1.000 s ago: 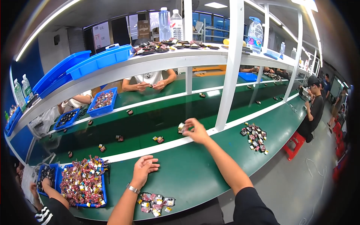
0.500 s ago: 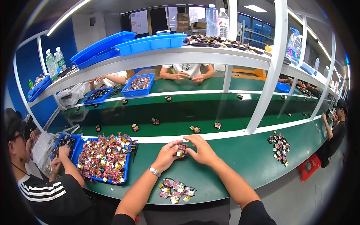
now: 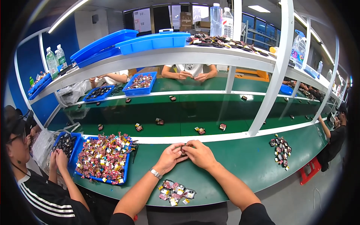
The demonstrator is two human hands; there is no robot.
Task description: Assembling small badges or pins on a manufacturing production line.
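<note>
In front of me, over the green table (image 3: 240, 161), my two hands meet at a small dark electronic part (image 3: 183, 150). My left hand (image 3: 169, 157), with a watch on its wrist, cradles it from the left, fingers curled around it. Thumb and fingers of my right hand (image 3: 201, 155) pinch it from above and mostly cover it. Between my forearms, near the table edge, lies a small group of black-cased parts (image 3: 175, 192) with reddish, white and yellow pieces. Left of my left hand, a blue tray (image 3: 122, 180) is heaped with reddish and white pieces (image 3: 103, 157).
A second pile of parts (image 3: 281, 152) lies to the right. Beyond a white rail (image 3: 157, 140), scattered parts sit on a green belt (image 3: 180, 108). A shelf post (image 3: 272, 75) rises at right centre. A co-worker (image 3: 41, 187) sits left, beside a tray of black pieces (image 3: 66, 144).
My right hand has closed in on the part, whose white and reddish face is now mostly covered. The left co-worker's hand has drawn back from the black pieces. The view has shifted slightly.
</note>
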